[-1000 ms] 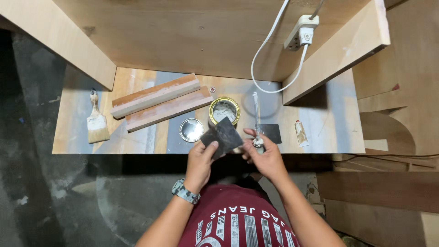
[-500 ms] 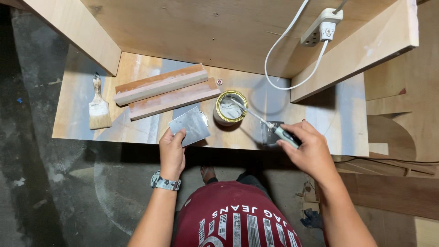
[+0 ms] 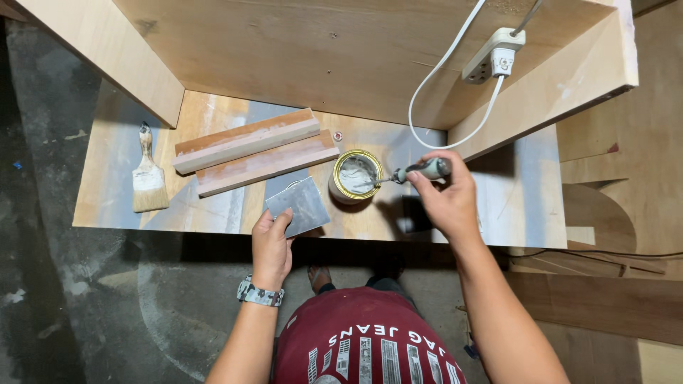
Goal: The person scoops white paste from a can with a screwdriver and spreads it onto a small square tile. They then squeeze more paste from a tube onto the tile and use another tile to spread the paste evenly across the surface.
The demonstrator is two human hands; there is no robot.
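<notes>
My left hand [image 3: 271, 243] grips a flat grey metal scraper plate [image 3: 299, 205] by its near corner, holding it just above the wooden board [image 3: 213, 206]. My right hand [image 3: 445, 199] holds a screwdriver-like tool [image 3: 421, 171] by its grey handle, with its shaft tip dipped into an open round can [image 3: 354, 175] of pale grey putty. The can stands on the board between my hands, just right of the plate.
Two wooden strips [image 3: 252, 151] lie side by side left of the can. A paintbrush [image 3: 148, 181] rests at the board's left end. A white power strip and cable [image 3: 491, 57] lie on the plywood panel behind. Angled boards flank both sides.
My right hand moved up and left, bringing the tool's tip from over the board into the can. My left hand moved the plate left and stayed near the front edge.
</notes>
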